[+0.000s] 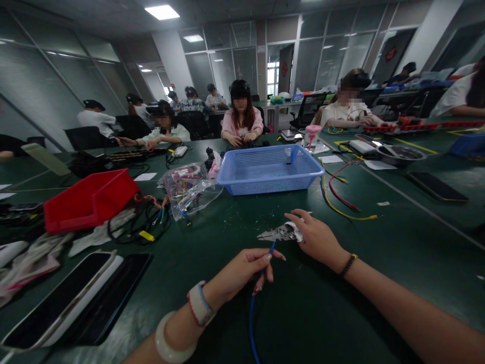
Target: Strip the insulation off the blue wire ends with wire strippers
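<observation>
Between the thumb and fingers of my left hand (pixel 252 270) is a blue wire (pixel 251 318), which trails down toward the table's near edge. Its upper end meets the jaws of the wire strippers (pixel 278 233), flat metal pliers pointing left. My right hand (pixel 316 237) is wrapped round their handles, which are mostly hidden by the fingers. Whether the jaws are fully closed on the wire is too small to tell. Small scraps lie on the green table beyond the tool.
A blue plastic basket (pixel 269 184) stands ahead. To its left are a clear bag (pixel 189 189) of wires and a red bin (pixel 91 199). Phones (pixel 62 298) lie at near left, another phone (pixel 437 186) at right. Red and yellow wires (pixel 341 199) rest right of the basket. Several people sit beyond.
</observation>
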A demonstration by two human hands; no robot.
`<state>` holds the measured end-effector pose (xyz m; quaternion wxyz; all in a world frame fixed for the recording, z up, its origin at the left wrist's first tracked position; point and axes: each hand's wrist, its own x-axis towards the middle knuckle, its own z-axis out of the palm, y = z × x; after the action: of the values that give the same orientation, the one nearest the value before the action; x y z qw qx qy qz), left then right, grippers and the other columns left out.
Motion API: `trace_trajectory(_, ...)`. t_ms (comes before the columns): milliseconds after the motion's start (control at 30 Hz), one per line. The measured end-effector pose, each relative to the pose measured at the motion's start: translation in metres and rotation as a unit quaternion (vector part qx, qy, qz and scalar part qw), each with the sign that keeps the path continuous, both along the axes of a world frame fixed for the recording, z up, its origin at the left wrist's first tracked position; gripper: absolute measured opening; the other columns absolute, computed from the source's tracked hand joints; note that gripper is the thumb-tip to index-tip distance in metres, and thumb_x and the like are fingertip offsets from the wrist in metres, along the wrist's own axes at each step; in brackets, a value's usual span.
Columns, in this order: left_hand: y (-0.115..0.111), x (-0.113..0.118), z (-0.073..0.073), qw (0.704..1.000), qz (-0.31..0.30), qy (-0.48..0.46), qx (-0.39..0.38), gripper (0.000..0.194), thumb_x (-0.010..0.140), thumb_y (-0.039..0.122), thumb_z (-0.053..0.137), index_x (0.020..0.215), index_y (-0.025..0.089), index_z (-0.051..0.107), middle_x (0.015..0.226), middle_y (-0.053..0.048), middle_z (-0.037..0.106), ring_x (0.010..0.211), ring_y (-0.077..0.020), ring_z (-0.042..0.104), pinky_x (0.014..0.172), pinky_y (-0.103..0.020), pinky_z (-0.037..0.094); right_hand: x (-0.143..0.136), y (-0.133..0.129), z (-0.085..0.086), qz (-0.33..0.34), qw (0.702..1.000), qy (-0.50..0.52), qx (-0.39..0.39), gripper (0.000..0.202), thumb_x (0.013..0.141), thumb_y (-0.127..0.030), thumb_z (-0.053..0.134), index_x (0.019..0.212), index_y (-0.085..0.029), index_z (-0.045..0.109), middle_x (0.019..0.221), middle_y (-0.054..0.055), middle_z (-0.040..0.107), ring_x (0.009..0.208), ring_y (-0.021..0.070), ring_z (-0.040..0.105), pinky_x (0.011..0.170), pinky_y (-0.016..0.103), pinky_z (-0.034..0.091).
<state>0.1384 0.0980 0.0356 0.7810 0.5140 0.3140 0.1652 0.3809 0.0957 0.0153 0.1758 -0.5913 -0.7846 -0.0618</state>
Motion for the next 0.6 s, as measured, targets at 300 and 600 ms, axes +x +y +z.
trace_trajectory(300, 0.000, -0.001, 0.001, 0.999, -0.022, -0.021, 0.019, 0.031, 0.090, 0.035, 0.054, 0.113, 0.015, 0.062, 0.065, 0.002, 0.059, 0.043, -0.0041, 0.048, 0.042, -0.015, 0.037, -0.008, -0.003, 0.011, -0.021, 0.998, -0.047, -0.046, 0.037, 0.081, -0.011, 0.048, 0.116, -0.016, 0.054, 0.113, 0.012, 0.061, 0.076, 0.0147, 0.062, 0.061, 0.024, 0.044)
trace_trajectory(600, -0.005, -0.001, 0.008, 0.993, -0.006, -0.102, -0.055, 0.030, 0.088, 0.040, 0.058, 0.102, 0.014, 0.063, 0.066, 0.001, 0.058, 0.040, -0.0016, 0.031, 0.041, -0.017, 0.023, -0.010, -0.012, 0.017, -0.037, 0.999, -0.015, 0.008, 0.045, 0.077, -0.005, 0.043, 0.121, -0.014, 0.050, 0.121, 0.013, 0.058, 0.081, 0.0175, 0.063, 0.066, 0.028, 0.050)
